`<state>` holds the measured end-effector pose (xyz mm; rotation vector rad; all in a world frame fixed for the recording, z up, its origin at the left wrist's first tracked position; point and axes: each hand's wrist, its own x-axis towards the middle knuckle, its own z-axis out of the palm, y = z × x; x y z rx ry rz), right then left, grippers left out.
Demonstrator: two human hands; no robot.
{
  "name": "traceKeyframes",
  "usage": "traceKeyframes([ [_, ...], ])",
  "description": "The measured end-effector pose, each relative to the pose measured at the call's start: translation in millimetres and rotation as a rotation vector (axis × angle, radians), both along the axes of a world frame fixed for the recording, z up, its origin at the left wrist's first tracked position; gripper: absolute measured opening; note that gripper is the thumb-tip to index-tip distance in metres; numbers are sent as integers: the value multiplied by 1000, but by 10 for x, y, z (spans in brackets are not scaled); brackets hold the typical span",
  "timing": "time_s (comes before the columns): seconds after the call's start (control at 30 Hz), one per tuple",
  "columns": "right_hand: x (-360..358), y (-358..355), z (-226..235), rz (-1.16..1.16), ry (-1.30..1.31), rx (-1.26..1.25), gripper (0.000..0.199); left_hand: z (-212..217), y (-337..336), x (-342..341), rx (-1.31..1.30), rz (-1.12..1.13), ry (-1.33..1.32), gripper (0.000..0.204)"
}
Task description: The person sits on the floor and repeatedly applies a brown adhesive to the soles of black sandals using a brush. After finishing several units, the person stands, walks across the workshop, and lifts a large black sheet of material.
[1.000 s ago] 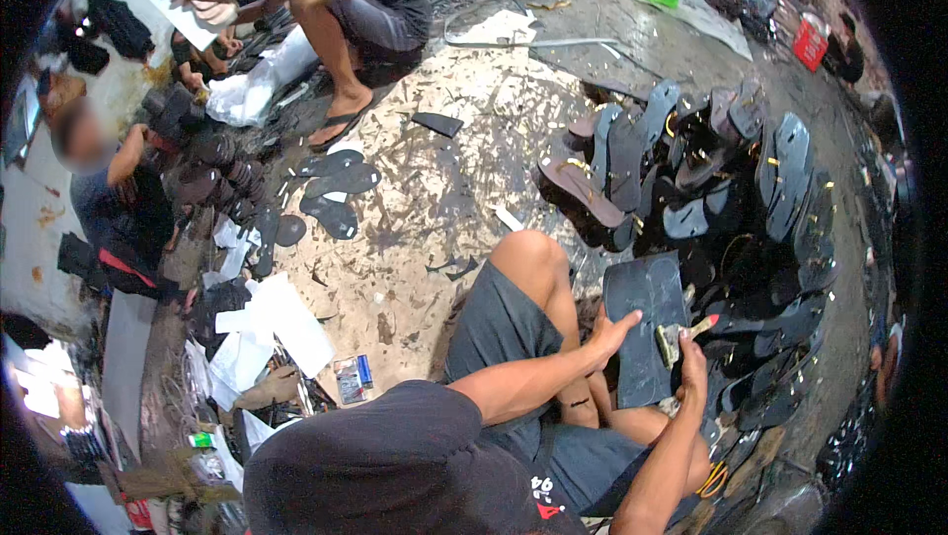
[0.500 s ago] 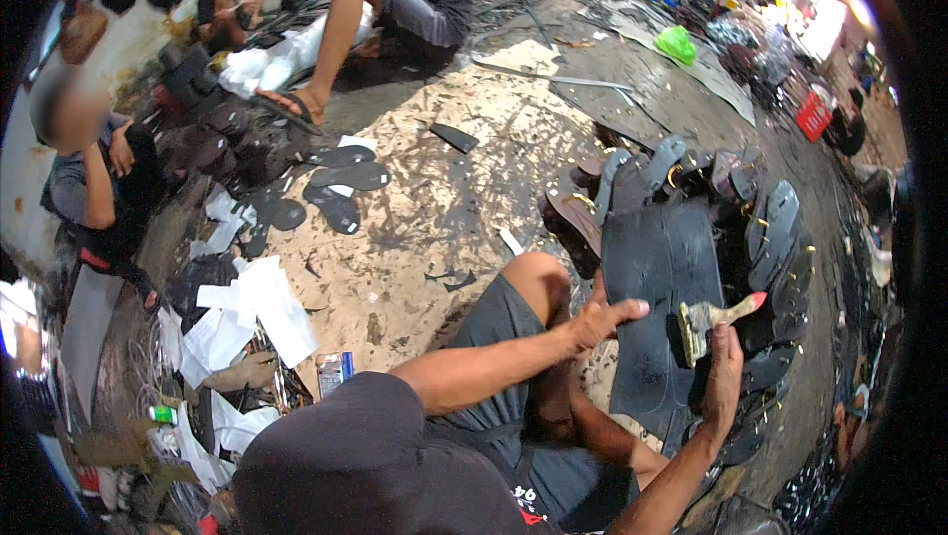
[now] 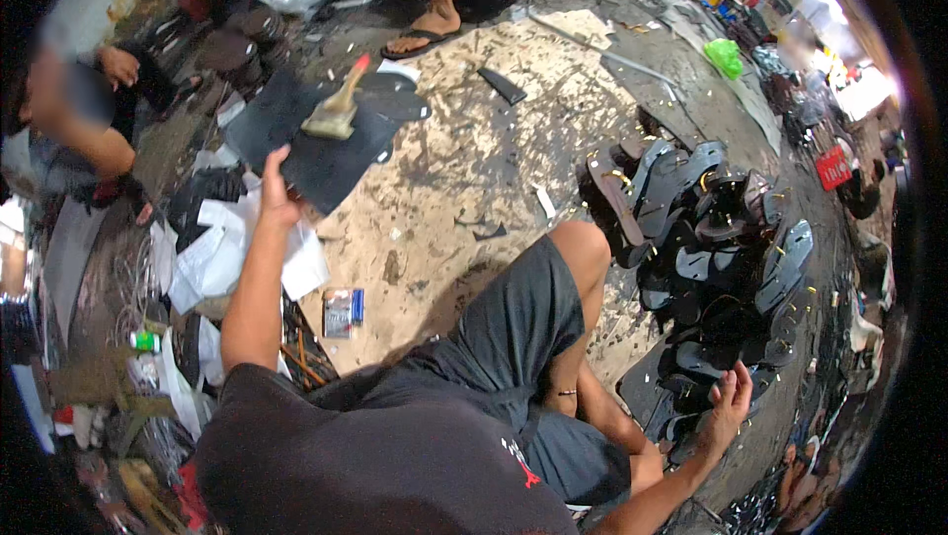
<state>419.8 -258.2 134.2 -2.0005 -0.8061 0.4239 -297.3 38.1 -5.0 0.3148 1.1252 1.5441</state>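
Observation:
Out to the left, my left hand (image 3: pixel 279 201) grips the near edge of a flexible black sheet (image 3: pixel 331 174), its thumb on top. A paintbrush (image 3: pixel 334 120) with a pale handle and red tip lies on that sheet, its bristle end toward me. Dark sole-shaped pieces (image 3: pixel 390 95) show beyond the sheet, partly covered by it. My right hand (image 3: pixel 729 407) is open at the lower right, fingers apart and holding nothing. It is nearest to a cluster of dark sandals (image 3: pixel 785 263) with small brass-coloured bits on them. A brown sandal (image 3: pixel 612 204) stands at the cluster's left side.
A stained pale board (image 3: pixel 444 179) covers the floor before me. White papers (image 3: pixel 212 263) and a small box (image 3: pixel 338 315) lie at the left. Another person's sandalled foot (image 3: pixel 430 31) is at the far edge; a second person (image 3: pixel 89 150) sits left. A black offcut (image 3: pixel 502 85) lies on the board.
The black sheet has moved from the sandals at right over to the left in my left hand. The brush has left my right hand and now lies on the sheet. My view has shifted.

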Motion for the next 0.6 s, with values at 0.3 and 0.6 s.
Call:
traceKeyframes([
  [0.3, 755, -544, 892, -113, -538, -89, 33, -1055, 386, -1481, -241, 62, 202, 52],
  [0.6, 94, 80, 1730, 7, -824, -348, 29, -765, -16, 87, 529, 176, 1295, 60],
])
